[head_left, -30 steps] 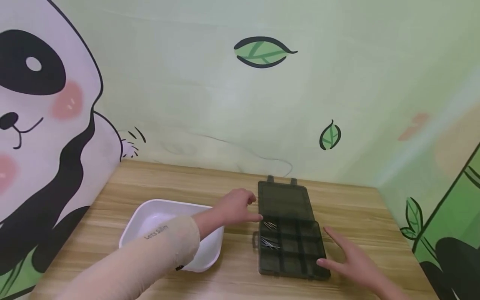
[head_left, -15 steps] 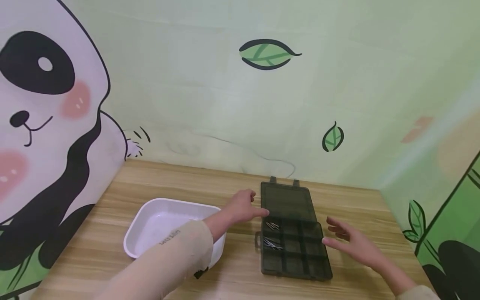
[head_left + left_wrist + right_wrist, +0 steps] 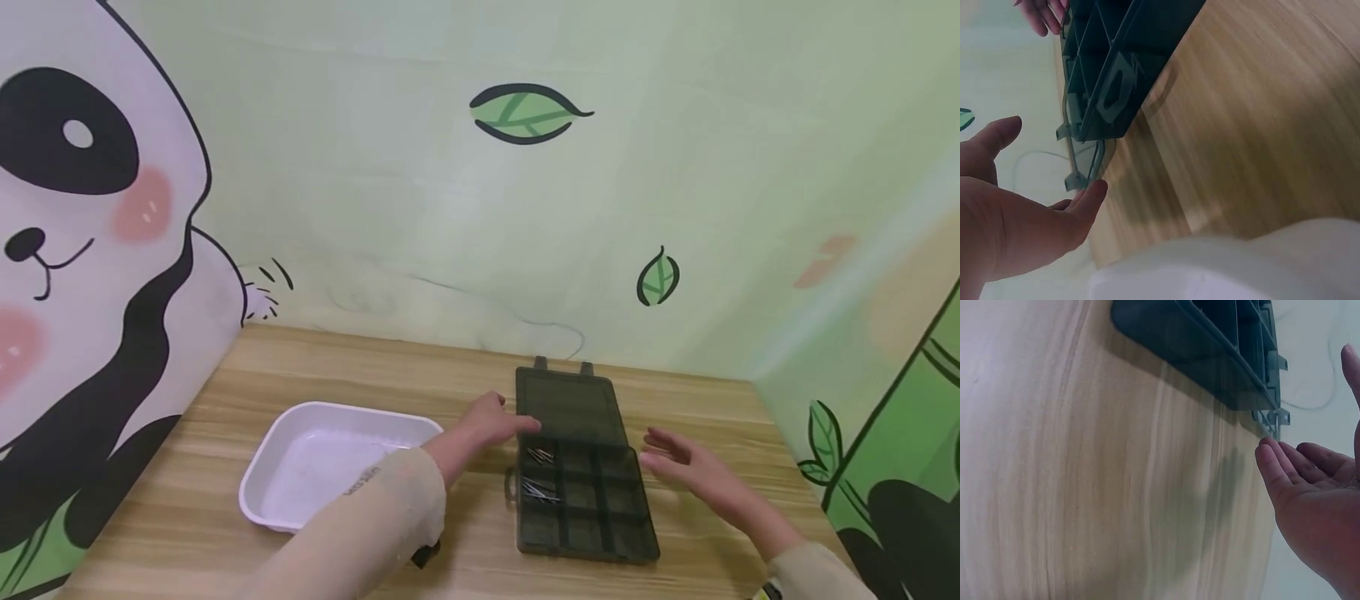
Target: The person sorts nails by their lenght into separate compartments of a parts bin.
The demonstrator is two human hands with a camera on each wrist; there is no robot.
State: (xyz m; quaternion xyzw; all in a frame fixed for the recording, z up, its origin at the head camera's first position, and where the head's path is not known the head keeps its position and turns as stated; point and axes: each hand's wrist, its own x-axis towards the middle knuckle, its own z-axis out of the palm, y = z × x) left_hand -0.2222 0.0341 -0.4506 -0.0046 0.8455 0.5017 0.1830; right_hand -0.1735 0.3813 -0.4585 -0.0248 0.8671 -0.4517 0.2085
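Note:
A dark translucent compartment box [image 3: 624,500] lies with its lid [image 3: 570,404] folded back flat towards the wall. Thin metal pins or nails [image 3: 542,492] fill one left compartment, and shorter copper-toned ones [image 3: 540,456] lie in the compartment behind it. My left hand [image 3: 487,423] is at the lid's left edge, thumb extended over it in the head view; contact cannot be told. Off the box's right side my right hand [image 3: 697,475] hovers with bent, relaxed fingers and holds nothing. The right wrist view shows that hand [image 3: 1316,494] apart from the box [image 3: 1197,353].
A white plastic basin [image 3: 300,467] stands left of the box, partly hidden by my left sleeve [image 3: 375,525]. The wooden table [image 3: 360,354] meets a wall printed with a panda and leaves [image 3: 525,117] at the back.
My right hand has drawn away from the box's right edge and shifted towards the back. My left hand has edged slightly right along the lid. Box and pins stay put.

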